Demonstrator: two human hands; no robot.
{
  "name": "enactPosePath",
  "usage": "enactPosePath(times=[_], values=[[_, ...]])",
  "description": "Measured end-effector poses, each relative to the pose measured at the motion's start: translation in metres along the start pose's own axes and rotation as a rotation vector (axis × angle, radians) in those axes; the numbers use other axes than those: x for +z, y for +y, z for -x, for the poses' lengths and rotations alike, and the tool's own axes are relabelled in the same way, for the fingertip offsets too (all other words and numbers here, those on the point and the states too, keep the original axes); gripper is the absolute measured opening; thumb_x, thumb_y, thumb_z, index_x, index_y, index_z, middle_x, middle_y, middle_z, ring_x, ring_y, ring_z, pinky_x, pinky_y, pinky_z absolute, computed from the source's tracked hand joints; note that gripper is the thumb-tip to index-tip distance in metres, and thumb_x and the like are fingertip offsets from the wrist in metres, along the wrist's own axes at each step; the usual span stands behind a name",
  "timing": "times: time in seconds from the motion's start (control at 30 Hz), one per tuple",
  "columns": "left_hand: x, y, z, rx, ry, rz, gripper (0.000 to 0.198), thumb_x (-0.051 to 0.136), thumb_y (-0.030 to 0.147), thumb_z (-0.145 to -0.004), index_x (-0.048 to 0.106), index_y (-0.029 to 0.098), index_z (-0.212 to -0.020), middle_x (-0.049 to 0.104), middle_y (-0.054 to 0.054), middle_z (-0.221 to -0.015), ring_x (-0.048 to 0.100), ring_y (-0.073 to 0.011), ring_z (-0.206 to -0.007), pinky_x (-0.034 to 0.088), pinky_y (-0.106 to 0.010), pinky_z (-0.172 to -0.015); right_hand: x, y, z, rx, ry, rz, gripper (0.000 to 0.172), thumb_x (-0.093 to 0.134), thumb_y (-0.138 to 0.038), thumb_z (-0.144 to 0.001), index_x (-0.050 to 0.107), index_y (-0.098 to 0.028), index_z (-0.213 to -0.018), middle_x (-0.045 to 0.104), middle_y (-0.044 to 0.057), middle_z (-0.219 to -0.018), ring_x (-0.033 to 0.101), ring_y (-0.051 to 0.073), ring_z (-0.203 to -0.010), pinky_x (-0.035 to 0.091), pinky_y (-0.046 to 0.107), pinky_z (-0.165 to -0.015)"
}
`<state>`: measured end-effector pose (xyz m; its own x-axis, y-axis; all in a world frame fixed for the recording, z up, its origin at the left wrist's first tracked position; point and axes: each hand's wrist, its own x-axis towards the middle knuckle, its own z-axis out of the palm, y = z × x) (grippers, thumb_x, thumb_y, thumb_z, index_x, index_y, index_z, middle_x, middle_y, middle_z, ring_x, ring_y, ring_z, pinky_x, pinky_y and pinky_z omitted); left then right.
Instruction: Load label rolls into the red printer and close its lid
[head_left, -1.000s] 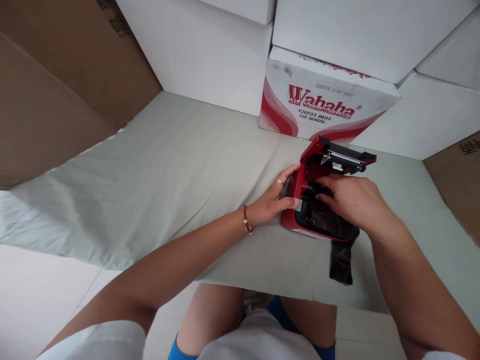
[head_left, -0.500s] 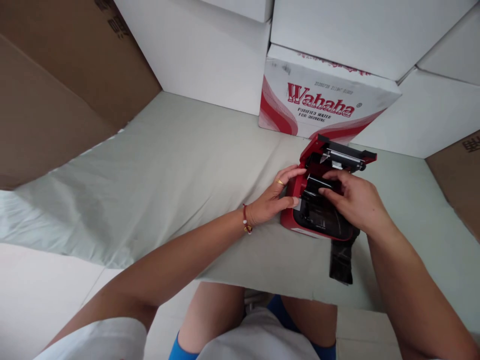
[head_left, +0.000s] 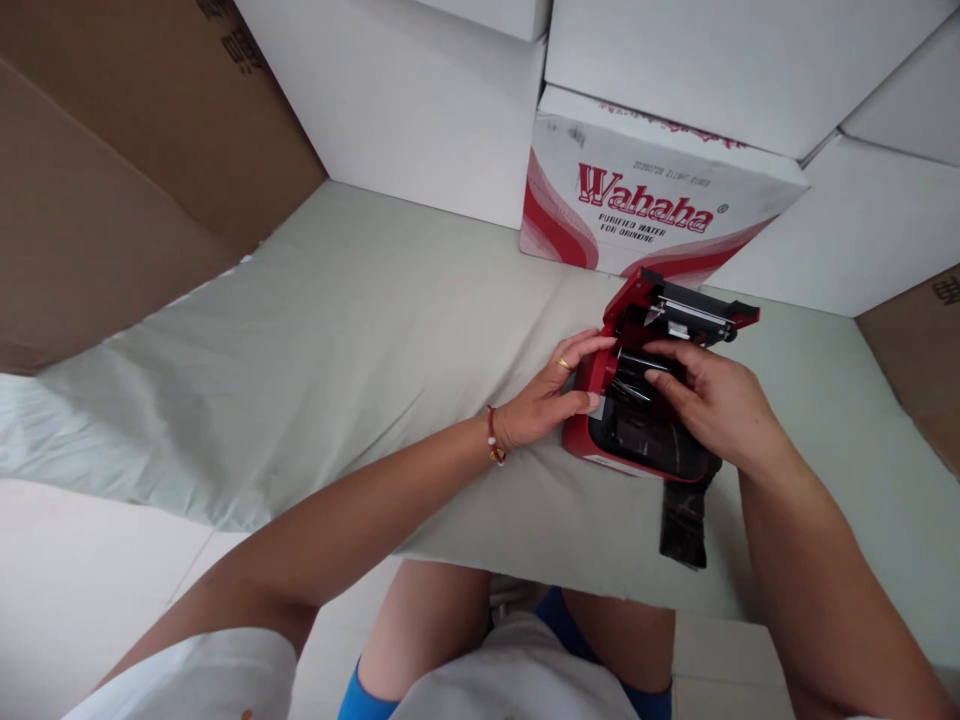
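A small red and black printer (head_left: 600, 375) sits on the pale green cloth (head_left: 337, 330), its lid (head_left: 694, 312) tipped up at the back. My left hand (head_left: 547, 395) grips the printer's left side, thumb on the front corner and fingers on the red wall. My right hand (head_left: 712, 400) reaches into the open bay, its fingers curled round a black ribbon roll (head_left: 637, 365). Black film from the roll hangs out over the front of the printer (head_left: 684, 525).
A white box printed "Wahaha" (head_left: 645, 205) stands just behind the printer, among stacked plain white boxes (head_left: 420, 100). Brown cartons stand at the left (head_left: 112, 170) and the far right (head_left: 926, 350). My knees show below the table's near edge.
My right hand has slid a little up towards the lid inside the bay. The left hand and the printer have stayed where they were.
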<state>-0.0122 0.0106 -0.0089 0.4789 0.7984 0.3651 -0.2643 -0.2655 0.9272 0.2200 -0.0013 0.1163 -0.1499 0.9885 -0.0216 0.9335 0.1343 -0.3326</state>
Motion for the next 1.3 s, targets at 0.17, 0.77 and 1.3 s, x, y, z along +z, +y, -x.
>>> enactPosePath(times=[0.17, 0.77, 1.3], values=[[0.000, 0.000, 0.000, 0.000, -0.005, -0.011, 0.073, 0.072, 0.056, -0.094, 0.051, 0.040, -0.162, 0.030, -0.003, -0.182, 0.021, -0.0380, -0.173, 0.016, -0.061, -0.144, 0.002, 0.000, -0.001, -0.031, 0.015, 0.063, 0.049, 0.051, -0.043, -0.103, 0.077, -0.026, -0.142, 0.083, 0.007, -0.095, 0.076, 0.028, -0.084, 0.056, 0.041, -0.082], [0.000, 0.000, 0.000, 0.000, 0.001, -0.008, 0.072, 0.072, 0.055, -0.094, 0.051, 0.042, -0.162, 0.030, -0.001, -0.182, 0.021, -0.0393, -0.173, 0.016, -0.062, -0.143, 0.009, 0.016, 0.000, -0.005, 0.006, -0.448, 0.051, 0.074, -0.052, -0.093, 0.078, -0.024, -0.136, 0.085, 0.008, -0.118, 0.078, 0.028, -0.098, 0.063, 0.046, -0.090], [-0.001, 0.002, -0.001, -0.011, -0.003, -0.009, 0.072, 0.072, 0.057, -0.093, 0.053, 0.043, -0.161, 0.034, -0.001, -0.180, 0.023, -0.0393, -0.172, 0.017, -0.061, -0.144, -0.012, 0.168, 0.109, 0.338, 0.050, -0.569, 0.043, 0.088, -0.066, -0.078, 0.086, -0.037, -0.109, 0.086, 0.011, -0.111, 0.081, 0.038, -0.096, 0.067, 0.048, -0.071]])
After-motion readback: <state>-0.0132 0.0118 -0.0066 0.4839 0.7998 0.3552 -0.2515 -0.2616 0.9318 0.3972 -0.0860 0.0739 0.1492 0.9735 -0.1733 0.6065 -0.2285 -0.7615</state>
